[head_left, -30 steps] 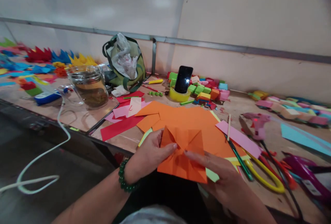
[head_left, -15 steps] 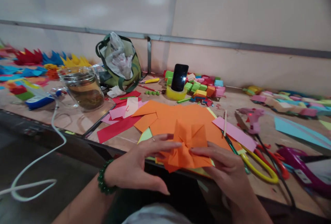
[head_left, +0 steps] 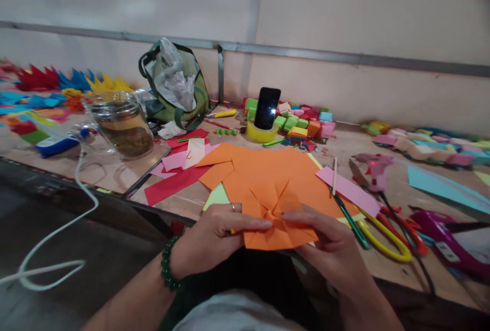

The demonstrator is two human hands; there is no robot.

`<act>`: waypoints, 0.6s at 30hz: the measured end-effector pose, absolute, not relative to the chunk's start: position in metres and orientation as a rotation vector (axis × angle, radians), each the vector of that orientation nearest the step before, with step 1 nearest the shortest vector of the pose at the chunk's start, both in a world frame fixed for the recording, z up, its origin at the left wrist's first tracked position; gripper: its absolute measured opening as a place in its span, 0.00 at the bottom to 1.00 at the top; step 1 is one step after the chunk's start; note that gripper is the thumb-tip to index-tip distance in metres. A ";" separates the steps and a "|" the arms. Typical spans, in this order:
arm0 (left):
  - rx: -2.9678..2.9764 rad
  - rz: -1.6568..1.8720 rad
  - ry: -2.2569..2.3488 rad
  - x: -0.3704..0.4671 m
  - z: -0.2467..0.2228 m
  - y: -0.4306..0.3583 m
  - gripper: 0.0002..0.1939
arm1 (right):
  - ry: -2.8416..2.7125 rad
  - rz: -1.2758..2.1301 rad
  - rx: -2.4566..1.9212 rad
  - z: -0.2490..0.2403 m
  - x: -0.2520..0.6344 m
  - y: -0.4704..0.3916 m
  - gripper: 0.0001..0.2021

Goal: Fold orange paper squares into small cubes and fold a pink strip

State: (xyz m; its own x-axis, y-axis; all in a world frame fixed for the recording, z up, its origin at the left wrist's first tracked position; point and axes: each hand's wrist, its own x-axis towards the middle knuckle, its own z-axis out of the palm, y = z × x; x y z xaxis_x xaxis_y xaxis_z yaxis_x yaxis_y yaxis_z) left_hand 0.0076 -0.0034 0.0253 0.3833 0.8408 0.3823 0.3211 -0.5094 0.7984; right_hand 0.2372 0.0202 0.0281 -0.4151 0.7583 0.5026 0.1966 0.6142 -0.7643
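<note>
My left hand (head_left: 214,236) and right hand (head_left: 332,249) each pinch a side of the folded orange paper (head_left: 285,234), a finger of each lying on top near its middle, probably so I can work the creases there while the sides are steadied. I have it face up at the near edge of the counter (head_left: 191,196), before the orange sheets (head_left: 264,168); it looks roughly square, so I see no clear long axis, only creases fanning from the middle
</note>
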 end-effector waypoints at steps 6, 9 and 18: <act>1.782 1.281 0.982 0.015 0.025 -0.007 0.06 | -1.861 0.839 -0.736 0.028 0.233 0.020 0.12; 1.543 1.326 1.007 0.022 0.023 -0.009 0.03 | -1.746 0.875 -0.862 0.025 0.228 0.016 0.07; 0.840 1.364 0.840 0.044 0.028 -0.009 0.34 | -1.299 1.078 -0.966 0.020 0.206 0.012 0.17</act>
State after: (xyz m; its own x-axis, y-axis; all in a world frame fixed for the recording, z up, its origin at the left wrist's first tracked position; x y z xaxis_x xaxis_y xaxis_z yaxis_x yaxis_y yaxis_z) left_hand 0.0445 -0.0086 0.0275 0.0309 0.9994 -0.0185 -0.4666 0.0308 0.8839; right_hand 0.2055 0.0116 0.0204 -0.0288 0.9688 0.2461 -0.0630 0.2439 -0.9677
